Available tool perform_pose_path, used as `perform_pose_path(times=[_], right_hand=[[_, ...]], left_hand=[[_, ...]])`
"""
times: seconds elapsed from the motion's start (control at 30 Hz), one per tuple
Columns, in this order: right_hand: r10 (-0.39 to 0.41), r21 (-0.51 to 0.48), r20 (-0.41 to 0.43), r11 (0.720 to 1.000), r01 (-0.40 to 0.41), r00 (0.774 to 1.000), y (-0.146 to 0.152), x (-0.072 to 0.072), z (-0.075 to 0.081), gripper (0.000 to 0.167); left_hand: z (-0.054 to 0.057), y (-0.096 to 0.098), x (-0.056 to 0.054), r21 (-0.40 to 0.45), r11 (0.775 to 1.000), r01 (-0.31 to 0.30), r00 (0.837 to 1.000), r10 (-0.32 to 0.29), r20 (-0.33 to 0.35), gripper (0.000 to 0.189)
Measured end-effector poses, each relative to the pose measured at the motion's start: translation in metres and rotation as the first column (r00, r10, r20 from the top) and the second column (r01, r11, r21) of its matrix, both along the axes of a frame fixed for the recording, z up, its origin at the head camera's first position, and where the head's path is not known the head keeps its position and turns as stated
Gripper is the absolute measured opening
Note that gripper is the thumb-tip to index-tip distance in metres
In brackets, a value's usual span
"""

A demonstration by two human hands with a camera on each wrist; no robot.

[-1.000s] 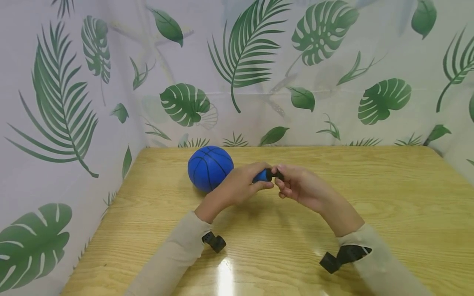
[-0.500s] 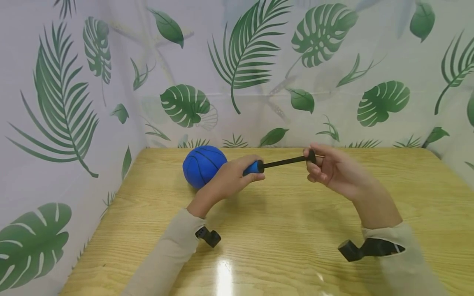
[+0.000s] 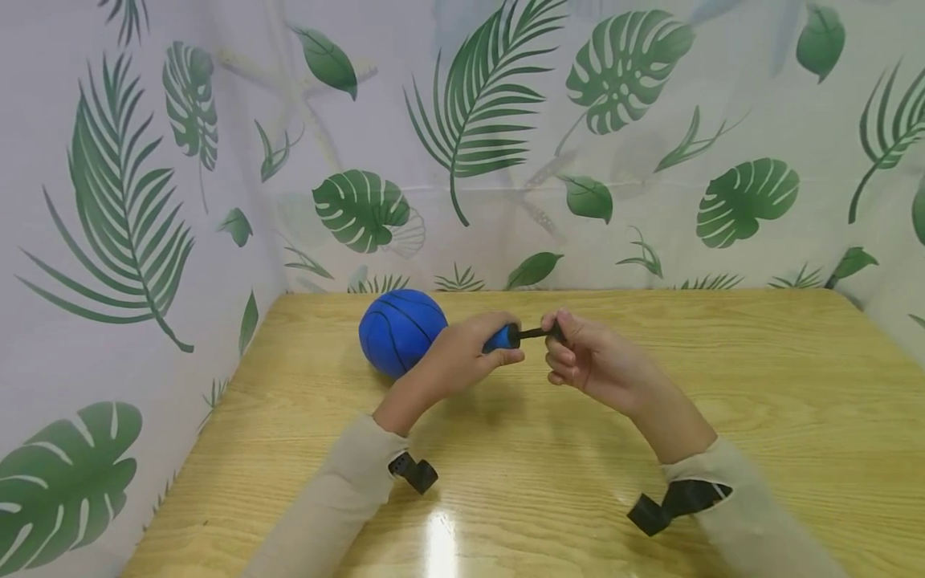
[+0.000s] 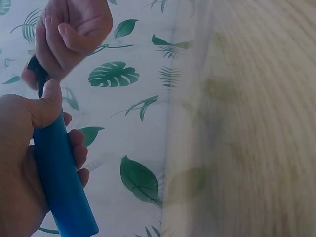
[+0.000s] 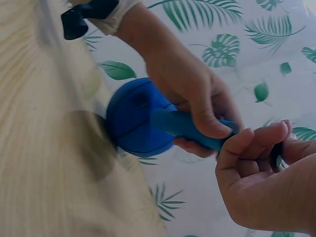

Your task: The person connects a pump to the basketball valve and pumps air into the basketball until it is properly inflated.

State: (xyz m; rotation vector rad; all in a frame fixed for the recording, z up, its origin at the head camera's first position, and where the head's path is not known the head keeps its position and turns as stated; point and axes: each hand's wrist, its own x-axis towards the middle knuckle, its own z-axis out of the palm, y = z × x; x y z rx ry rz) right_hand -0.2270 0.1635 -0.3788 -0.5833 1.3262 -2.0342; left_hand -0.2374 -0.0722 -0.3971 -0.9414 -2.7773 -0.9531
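My left hand (image 3: 462, 357) is wrapped around the blue barrel of a small hand pump (image 4: 66, 182), with the thumb laid along its upper end. A short length of black rod shows between barrel and handle. On the right, my right hand (image 3: 600, 365) pinches the black handle end (image 3: 555, 330) between thumb and fingers. A blue basketball (image 3: 397, 333) with black lines sits on the table just behind my left wrist. In the right wrist view the pump's far end overlaps the ball, and where it meets the ball is hidden in the head view.
The wooden table (image 3: 535, 482) runs back to a white leaf-patterned cloth (image 3: 499, 233), which also hangs along the left side. A black camera (image 3: 415, 472) is strapped at my left sleeve, another camera (image 3: 650, 514) at the right.
My right hand drew the pump's handle out to the right, showing a long black rod, then brought it back left toward the barrel. My left hand kept its grip, shifting slightly.
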Motion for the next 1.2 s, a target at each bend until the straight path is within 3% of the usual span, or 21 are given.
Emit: perform_pose_path(times=[0.27, 0.4, 0.57, 0.63, 0.83, 0.93, 1.03, 1.2], right_hand=[[-0.052, 0.087, 0.019, 0.995, 0.05, 0.998, -0.014, 0.003, -0.016, 0.03], [-0.076, 0.143, 0.019, 0.987, 0.073, 0.997, -0.014, 0.003, -0.012, 0.029], [-0.066, 0.208, 0.0, 0.976, 0.065, 0.998, -0.004, 0.002, 0.004, 0.028], [-0.067, 0.188, 0.007, 0.98, 0.065, 0.998, 0.004, 0.002, 0.011, 0.029], [-0.025, -0.021, 0.035, 0.999, 0.026, 0.999, 0.033, -0.001, 0.036, 0.035], [0.001, -0.059, 0.02, 0.998, 0.0, 1.0, 0.042, 0.0, 0.043, 0.038], [0.011, -0.071, 0.01, 0.997, -0.01, 1.0, 0.041, 0.0, 0.044, 0.037], [-0.041, -0.147, 0.042, 0.988, 0.047, 0.998, 0.027, 0.001, 0.032, 0.033]], left_hand=[[-0.005, 0.008, 0.005, -0.04, 0.998, 0.04, 0.999, -0.038, 0.035, 0.041], [-0.004, 0.007, 0.005, -0.039, 0.998, 0.039, 0.998, -0.038, 0.042, 0.041], [-0.003, 0.004, 0.004, -0.003, 0.999, 0.036, 0.995, -0.035, 0.097, 0.041], [-0.002, 0.002, 0.002, 0.009, 1.0, 0.02, 0.994, -0.021, 0.107, 0.042], [0.002, -0.007, -0.002, 0.026, 1.0, -0.015, 0.996, 0.012, 0.087, 0.043], [0.003, -0.009, -0.003, 0.032, 0.999, -0.011, 0.997, 0.009, 0.081, 0.042], [0.002, -0.009, -0.003, 0.025, 1.0, -0.01, 0.998, 0.009, 0.069, 0.043], [0.002, -0.007, -0.003, 0.011, 1.0, -0.023, 0.999, 0.022, 0.037, 0.042]])
